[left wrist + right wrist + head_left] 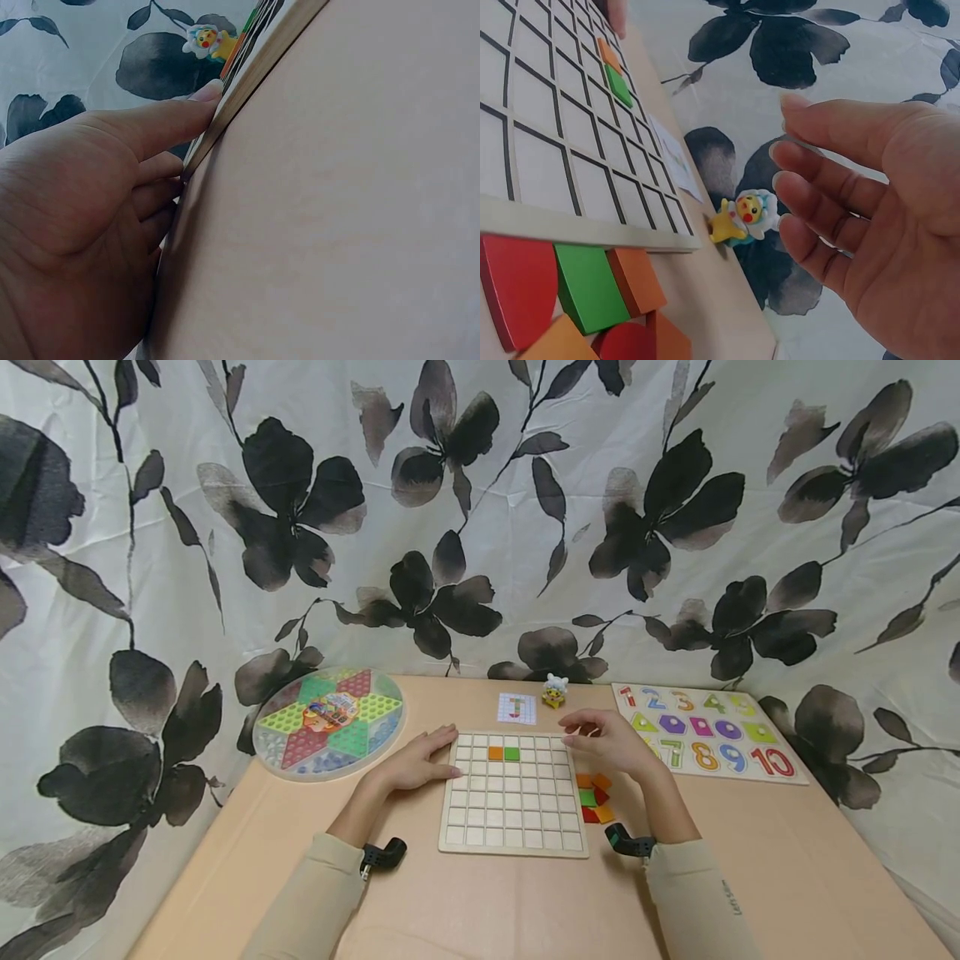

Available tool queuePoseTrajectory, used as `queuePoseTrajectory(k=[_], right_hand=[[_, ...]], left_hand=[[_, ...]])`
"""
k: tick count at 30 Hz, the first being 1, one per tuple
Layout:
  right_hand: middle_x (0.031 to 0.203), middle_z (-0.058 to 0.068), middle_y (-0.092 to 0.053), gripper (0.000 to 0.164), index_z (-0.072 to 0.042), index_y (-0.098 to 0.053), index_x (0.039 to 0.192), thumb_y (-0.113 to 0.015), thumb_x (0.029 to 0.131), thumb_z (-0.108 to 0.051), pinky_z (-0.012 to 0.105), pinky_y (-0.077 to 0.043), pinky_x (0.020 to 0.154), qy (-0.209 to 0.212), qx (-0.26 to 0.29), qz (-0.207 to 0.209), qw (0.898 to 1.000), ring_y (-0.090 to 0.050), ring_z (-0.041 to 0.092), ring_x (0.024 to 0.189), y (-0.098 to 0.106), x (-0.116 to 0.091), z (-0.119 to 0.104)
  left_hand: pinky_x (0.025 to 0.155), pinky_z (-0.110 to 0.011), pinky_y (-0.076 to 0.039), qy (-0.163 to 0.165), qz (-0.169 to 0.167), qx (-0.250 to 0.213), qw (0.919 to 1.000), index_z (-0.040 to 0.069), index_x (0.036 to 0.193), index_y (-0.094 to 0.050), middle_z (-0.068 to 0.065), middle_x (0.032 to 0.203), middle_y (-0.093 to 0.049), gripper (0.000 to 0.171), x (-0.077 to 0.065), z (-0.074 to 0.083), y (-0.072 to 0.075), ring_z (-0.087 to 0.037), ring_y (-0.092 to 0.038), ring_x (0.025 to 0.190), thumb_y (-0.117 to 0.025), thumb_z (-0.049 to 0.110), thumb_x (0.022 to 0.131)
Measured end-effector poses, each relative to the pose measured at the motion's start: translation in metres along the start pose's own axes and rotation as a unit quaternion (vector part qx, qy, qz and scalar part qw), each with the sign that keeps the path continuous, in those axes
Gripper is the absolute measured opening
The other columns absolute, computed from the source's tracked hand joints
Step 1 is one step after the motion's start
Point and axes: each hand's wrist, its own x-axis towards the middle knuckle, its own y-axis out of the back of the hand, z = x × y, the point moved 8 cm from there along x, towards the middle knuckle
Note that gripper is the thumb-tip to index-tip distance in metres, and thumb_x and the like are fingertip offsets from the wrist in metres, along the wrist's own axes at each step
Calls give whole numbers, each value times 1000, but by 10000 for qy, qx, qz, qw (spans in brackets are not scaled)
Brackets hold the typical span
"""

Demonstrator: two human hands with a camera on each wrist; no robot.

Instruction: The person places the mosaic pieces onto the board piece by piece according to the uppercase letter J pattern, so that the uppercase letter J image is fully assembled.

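Note:
A wooden grid board [512, 810] lies flat on the table. An orange square tile [496, 753] and a green square tile [512, 754] sit side by side in its upper rows. My left hand [415, 764] rests at the board's left edge, and in the left wrist view its thumb [176, 120] touches that edge. Over the upper right corner hovers my right hand [615, 745], fingers loosely bent and holding nothing, as the right wrist view shows. Loose orange, green and red tiles [587, 797] lie in a small pile against the board's right side.
Behind the board are a small pattern card [517, 708] and a yellow figurine with a white hood [555, 690]. A round star-patterned game board [327, 723] lies at the left, a number and shape puzzle [705, 731] at the right. A flowered curtain [525, 527] hangs behind the table.

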Motion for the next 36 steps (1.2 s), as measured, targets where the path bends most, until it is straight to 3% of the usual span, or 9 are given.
queuePoseTrajectory(k=[5, 14, 25, 36], right_hand=[[115, 18, -72, 23, -9, -75, 120, -73, 97, -12, 29, -52, 82, -80, -4, -98, 9999, -59, 27, 94, 2, -2, 3], [104, 9, -69, 21, -8, -76, 116, -74, 96, -12, 34, -49, 79, -552, -128, -341, 9978, -55, 29, 96, 3, -9, 11], [100, 10, -69, 18, -6, -76, 112, -75, 94, -11, 33, -51, 75, -651, -277, -634, 9955, -56, 28, 94, 0, -15, 24], [98, 11, -71, 18, -4, -76, 107, -81, 90, -9, 30, -52, 77, -833, -84, -1215, 9891, -56, 26, 89, -10, -17, 47]], left_hand=[[135, -49, -2, 14, -10, 11, 10000, 2, 162, -34, -14, 173, -22, 84, 0, 1, 0, -30, -14, 162, -73, 39, 97], [134, -51, -3, -43, -2, 57, 10000, 0, 161, -33, -16, 173, -21, 86, 0, 1, 0, -32, -16, 162, -73, 40, 97], [134, -51, -2, -38, -25, 65, 10000, 1, 162, -32, -16, 173, -21, 86, -3, 1, 0, -31, -15, 162, -72, 41, 97], [134, -52, -3, -64, -11, 69, 10000, 0, 161, -33, -16, 173, -22, 86, -2, 2, 0, -32, -15, 162, -72, 41, 97]])
